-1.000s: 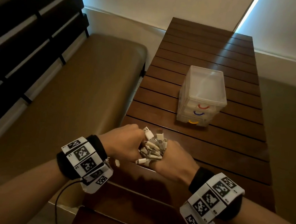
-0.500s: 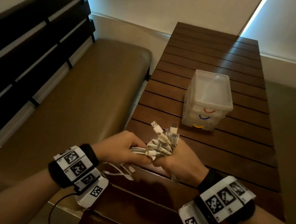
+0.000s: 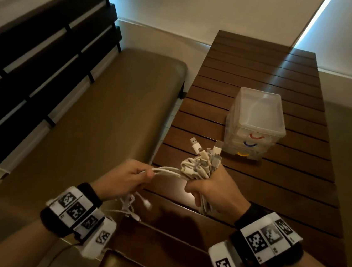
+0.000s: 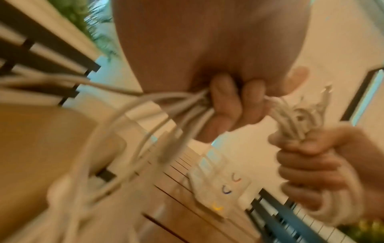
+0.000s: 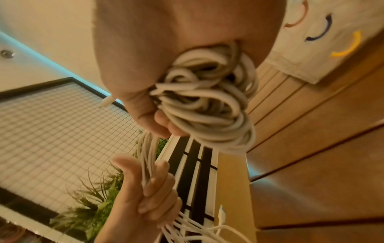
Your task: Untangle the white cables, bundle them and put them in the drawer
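1. White cables [image 3: 197, 168] are sitting bunched in your two hands, above the near part of the slatted wooden table [image 3: 252, 76].
2. Your right hand [image 3: 214, 191] is gripping the coiled bundle in a closed fist; the right wrist view is showing the loops [image 5: 207, 105] spilling out below your palm.
3. USB plugs [image 3: 195, 144] are sticking up and away from the top of that fist.
4. Your left hand [image 3: 124, 178] is holding several strands that are running straight across to the right fist, with fingers [image 4: 226, 98] curled round them.
5. Loose cable ends [image 3: 139, 203] are hanging below your left hand, over the near left edge of the table.
6. The clear plastic drawer unit [image 3: 256, 120] is standing farther back on the table, to the right, apart from both hands.
7. Its three drawers are showing a red handle [image 3: 256, 137] on top, a blue handle [image 3: 249, 144] in the middle and a yellow handle [image 3: 243, 154] at the bottom; all three look closed.
8. A brown padded bench [image 3: 89, 124] is lying to the left of the table, with a dark slatted backrest [image 3: 38, 49] beyond it.
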